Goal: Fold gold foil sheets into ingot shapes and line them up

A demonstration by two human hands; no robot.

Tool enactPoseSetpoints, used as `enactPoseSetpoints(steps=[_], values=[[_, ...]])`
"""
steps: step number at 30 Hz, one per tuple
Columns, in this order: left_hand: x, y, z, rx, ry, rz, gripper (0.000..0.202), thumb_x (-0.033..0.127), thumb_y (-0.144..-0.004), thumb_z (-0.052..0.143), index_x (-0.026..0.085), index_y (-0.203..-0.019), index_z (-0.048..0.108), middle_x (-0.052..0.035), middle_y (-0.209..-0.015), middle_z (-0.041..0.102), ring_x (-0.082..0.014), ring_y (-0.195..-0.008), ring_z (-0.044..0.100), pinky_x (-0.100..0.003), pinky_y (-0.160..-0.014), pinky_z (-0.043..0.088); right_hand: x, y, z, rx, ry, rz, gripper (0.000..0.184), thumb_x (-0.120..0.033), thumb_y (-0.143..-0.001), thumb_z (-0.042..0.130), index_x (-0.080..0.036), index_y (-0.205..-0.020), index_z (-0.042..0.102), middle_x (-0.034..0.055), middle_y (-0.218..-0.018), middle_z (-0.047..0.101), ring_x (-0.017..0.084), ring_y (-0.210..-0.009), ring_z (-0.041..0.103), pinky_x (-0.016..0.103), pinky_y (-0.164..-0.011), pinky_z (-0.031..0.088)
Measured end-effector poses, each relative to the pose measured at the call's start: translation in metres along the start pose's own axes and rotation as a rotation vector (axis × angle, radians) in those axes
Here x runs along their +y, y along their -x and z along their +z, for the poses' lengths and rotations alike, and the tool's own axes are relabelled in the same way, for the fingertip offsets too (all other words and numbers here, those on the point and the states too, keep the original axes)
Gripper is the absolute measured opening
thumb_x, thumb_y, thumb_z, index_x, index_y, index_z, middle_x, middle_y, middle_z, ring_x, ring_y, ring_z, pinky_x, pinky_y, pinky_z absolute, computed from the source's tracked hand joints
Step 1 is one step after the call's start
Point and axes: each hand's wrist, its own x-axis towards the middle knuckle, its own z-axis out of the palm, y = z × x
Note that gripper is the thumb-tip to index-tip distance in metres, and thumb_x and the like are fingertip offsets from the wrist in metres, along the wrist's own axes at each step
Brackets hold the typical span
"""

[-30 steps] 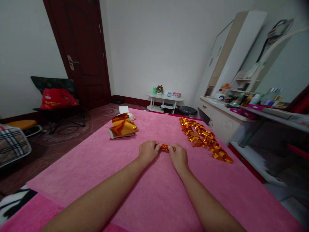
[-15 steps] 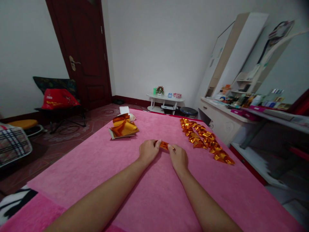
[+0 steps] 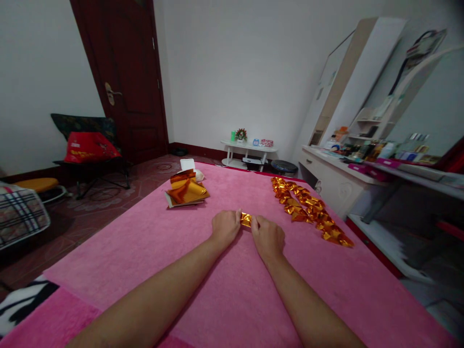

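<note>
Both my hands rest on a pink blanket (image 3: 203,290) in the middle of the view. My left hand (image 3: 225,227) and my right hand (image 3: 268,237) pinch the two ends of a small folded gold foil piece (image 3: 246,219) between them. The fingers of both hands are closed on it, and most of the piece is hidden by them. A long row of several folded gold foil pieces (image 3: 311,210) lies to the right of my right hand. A loose stack of gold foil sheets (image 3: 186,192) lies at the far left of the blanket.
A white box (image 3: 188,165) sits behind the foil sheets. Right of the blanket stands a white dresser (image 3: 337,181) crowded with bottles. A dark door (image 3: 126,77), a chair with a red bag (image 3: 89,147) and a small white table (image 3: 248,152) stand farther back.
My hands have drawn closer together on the foil piece, which now looks shorter and more folded. The view has shifted slightly.
</note>
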Motion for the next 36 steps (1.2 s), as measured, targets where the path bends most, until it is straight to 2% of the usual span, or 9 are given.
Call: enactPoseSetpoints(steps=[5,10,13,17,20,28,32,36], values=[[0.008,0.006,0.001,0.012,-0.035,0.142,0.062,0.040,-0.097,0.014,0.019,-0.094,0.072,-0.0118,-0.084,0.071,-0.0232,-0.079,0.066,-0.031,-0.070,0.044,0.000,-0.003,-0.001,-0.010,0.063,0.075,0.035,-0.030,-0.093,0.037,-0.022,-0.078,0.068,0.0061,-0.070,0.070,0.015,-0.055,0.058,0.028,-0.051,0.019],[0.004,-0.001,-0.001,0.009,0.011,-0.001,0.064,0.041,-0.097,0.014,0.017,-0.091,0.073,-0.0116,-0.088,0.072,-0.0209,-0.082,0.066,-0.027,-0.070,0.044,0.002,0.000,0.003,-0.023,0.050,-0.100,0.031,-0.027,-0.093,0.038,-0.022,-0.077,0.065,0.0032,-0.069,0.069,0.014,-0.055,0.058,0.027,-0.051,0.018],[0.001,-0.003,-0.001,0.021,0.034,0.057,0.065,0.043,-0.097,0.013,0.018,-0.090,0.073,-0.0106,-0.088,0.072,-0.0205,-0.081,0.066,-0.027,-0.070,0.043,0.001,0.001,0.005,-0.034,0.056,-0.060,0.032,-0.027,-0.093,0.038,-0.021,-0.077,0.064,0.0036,-0.068,0.069,0.013,-0.055,0.058,0.027,-0.051,0.018],[0.003,-0.001,-0.001,0.023,0.047,0.049,0.064,0.042,-0.098,0.014,0.017,-0.089,0.073,-0.0111,-0.088,0.072,-0.0211,-0.082,0.066,-0.027,-0.068,0.043,0.001,0.001,0.004,-0.051,0.039,-0.113,0.031,-0.027,-0.094,0.037,-0.021,-0.081,0.065,0.0042,-0.070,0.069,0.013,-0.056,0.058,0.026,-0.051,0.020],[0.005,0.002,-0.002,0.005,0.060,0.073,0.063,0.043,-0.097,0.015,0.017,-0.091,0.073,-0.0119,-0.088,0.072,-0.0212,-0.083,0.066,-0.027,-0.070,0.042,0.001,0.000,0.002,-0.053,0.039,-0.028,0.032,-0.027,-0.094,0.037,-0.020,-0.081,0.066,0.0049,-0.071,0.069,0.013,-0.057,0.058,0.026,-0.052,0.022],[0.001,0.004,-0.004,-0.001,0.174,0.007,0.071,0.050,-0.096,0.011,0.017,-0.087,0.074,-0.0118,-0.085,0.072,-0.0215,-0.081,0.066,-0.026,-0.063,0.039,0.007,0.000,0.002,0.042,-0.036,0.049,0.037,-0.034,-0.094,0.038,-0.021,-0.078,0.069,0.0054,-0.070,0.070,0.013,-0.055,0.054,0.028,-0.053,0.018],[-0.002,0.001,-0.004,0.020,0.188,-0.014,0.071,0.053,-0.095,0.012,0.017,-0.086,0.073,-0.0116,-0.083,0.072,-0.0212,-0.080,0.065,-0.026,-0.062,0.038,0.007,0.002,0.000,0.037,-0.064,-0.001,0.037,-0.034,-0.093,0.039,-0.021,-0.075,0.069,0.0042,-0.069,0.070,0.012,-0.054,0.052,0.028,-0.053,0.018],[0.000,0.003,-0.002,0.045,0.130,0.007,0.066,0.049,-0.096,0.016,0.017,-0.088,0.073,-0.0117,-0.085,0.072,-0.0209,-0.079,0.065,-0.027,-0.064,0.039,0.004,0.003,-0.003,0.012,-0.054,-0.037,0.035,-0.030,-0.093,0.040,-0.021,-0.077,0.069,0.0036,-0.069,0.069,0.011,-0.054,0.051,0.028,-0.053,0.017]])
